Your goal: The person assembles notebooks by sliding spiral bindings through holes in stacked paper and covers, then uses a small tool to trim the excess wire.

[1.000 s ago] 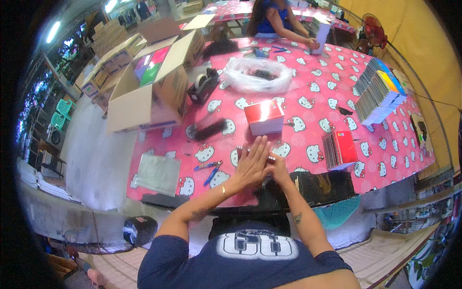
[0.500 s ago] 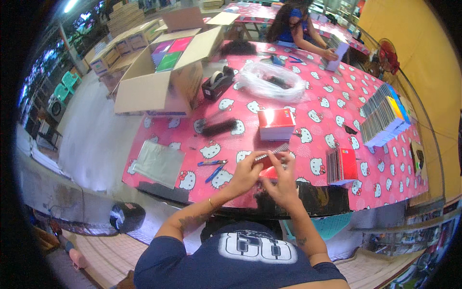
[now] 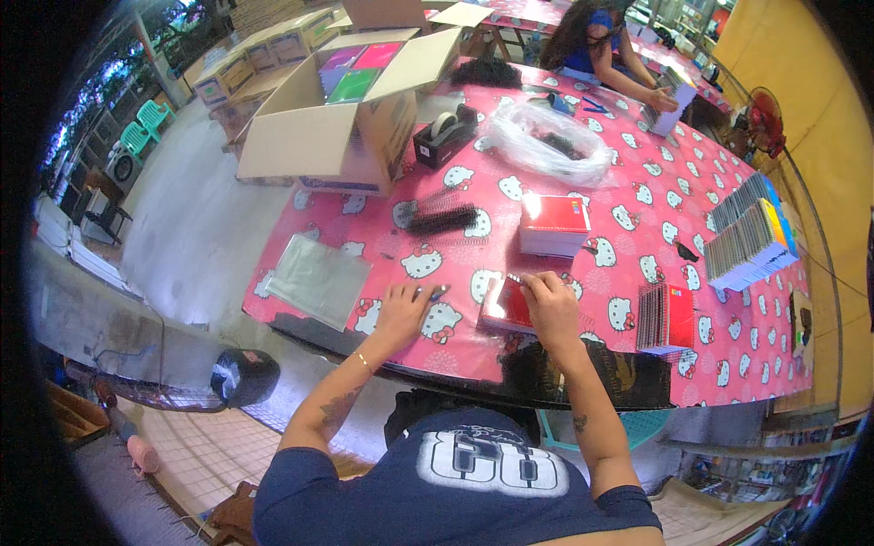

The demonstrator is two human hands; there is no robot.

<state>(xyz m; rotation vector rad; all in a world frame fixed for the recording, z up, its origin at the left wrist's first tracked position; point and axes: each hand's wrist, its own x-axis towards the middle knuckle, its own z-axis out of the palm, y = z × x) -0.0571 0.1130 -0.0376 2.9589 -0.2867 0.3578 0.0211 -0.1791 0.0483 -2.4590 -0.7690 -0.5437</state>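
Observation:
My right hand (image 3: 550, 308) is closed at the far right edge of a small red notebook (image 3: 506, 305), which lies on the table at the front. A short piece of its wire coil shows by my fingertips. To the left, my left hand (image 3: 406, 311) is palm down with its fingers curled over a small pair of pliers (image 3: 439, 293); only a dark end of them shows, the rest is hidden under the hand. Just beyond the notebook stands a stack of red notebooks (image 3: 554, 226). A row of coil-bound red notebooks (image 3: 665, 318) stands to the right.
Loose black coils (image 3: 443, 218), a clear plastic sleeve (image 3: 319, 278), a tape dispenser (image 3: 445, 136) and a plastic bag (image 3: 551, 146) lie on the pink table. An open carton (image 3: 300, 141) stands at the left, bound notebooks (image 3: 751, 241) at the right. Across the table, a person (image 3: 601, 55) handles a stack.
My left hand has left the notebook and moved left onto the pliers. The notebook, held up before, now lies on the table under my right hand. The view has shifted a little.

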